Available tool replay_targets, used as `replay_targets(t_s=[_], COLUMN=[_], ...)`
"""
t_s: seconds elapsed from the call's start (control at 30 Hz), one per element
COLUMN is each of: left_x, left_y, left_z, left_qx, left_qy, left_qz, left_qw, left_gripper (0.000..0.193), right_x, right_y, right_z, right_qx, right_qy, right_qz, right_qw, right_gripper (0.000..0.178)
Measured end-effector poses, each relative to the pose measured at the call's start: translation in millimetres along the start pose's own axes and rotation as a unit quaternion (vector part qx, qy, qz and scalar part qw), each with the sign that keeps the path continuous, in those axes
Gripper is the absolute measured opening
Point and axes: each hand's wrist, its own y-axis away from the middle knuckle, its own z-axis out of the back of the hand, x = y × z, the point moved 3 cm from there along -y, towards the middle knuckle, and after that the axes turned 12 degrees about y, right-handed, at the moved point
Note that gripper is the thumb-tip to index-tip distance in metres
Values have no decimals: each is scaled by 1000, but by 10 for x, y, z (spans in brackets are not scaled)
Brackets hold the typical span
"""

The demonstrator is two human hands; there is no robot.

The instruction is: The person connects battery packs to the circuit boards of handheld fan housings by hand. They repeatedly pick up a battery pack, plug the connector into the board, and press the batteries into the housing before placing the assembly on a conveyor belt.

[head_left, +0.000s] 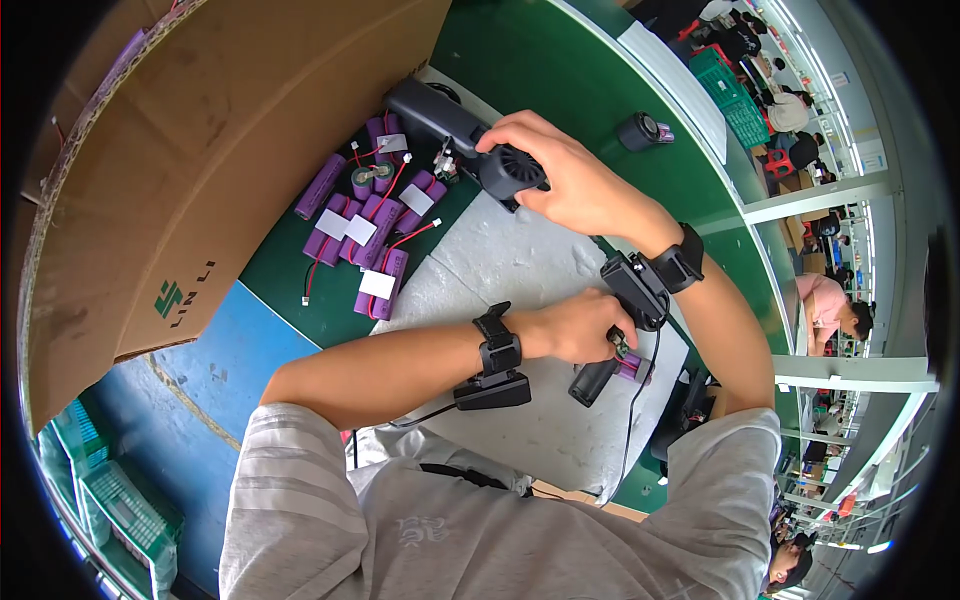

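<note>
My right hand [570, 180] reaches to the far side of the work surface, its thumb and fingers closed around the round slotted vent [512, 170] of a black handheld device. Another long black housing [435, 112] lies against it at the upper left. Nearer my body, the fingers of my left hand [582, 328] pinch a small circuit board [619, 343]. Just below that board are a black cylindrical part [595, 381] and a purple battery cell [632, 368]; how they join is partly hidden. Several purple battery packs [370, 232] with red wires and white pads lie left of the hands.
A white foam sheet [460, 290] covers part of the green table [540, 60]. A tall cardboard box [230, 130] walls off the left side. One short black cylinder [640, 131] stands at the far right. Black boxes with cables [492, 391] are strapped to both wrists.
</note>
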Motion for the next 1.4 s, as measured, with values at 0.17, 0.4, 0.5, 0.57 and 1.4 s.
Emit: replay_targets(t_s=[0.17, 0.4, 0.5, 0.57, 1.4], left_x=[17, 32, 14, 11, -117], left_y=[40, 71, -14, 11, 13], left_z=[-29, -10, -18, 79, 180], left_qx=[-13, -9, -29, -61, -60], left_qy=[-3, -5, 1, 2, -49], left_qz=[-20, 11, 3, 30, 126], left_qw=[1000, 1000, 1000, 998, 989], left_gripper=[33, 34, 33, 32, 29], right_x=[37, 631, 1013, 1073, 546], right_y=[74, 910, 1652, 2057, 2613], right_z=[49, 808, 1174, 1256, -780], right_qx=[5, -14, -40, -24, -151], right_qy=[0, -34, -107, -162, -645], right_qz=[-14, -139, -296, -319, -299], right_qw=[1000, 990, 948, 933, 687], right_gripper=[55, 62, 63, 62, 73])
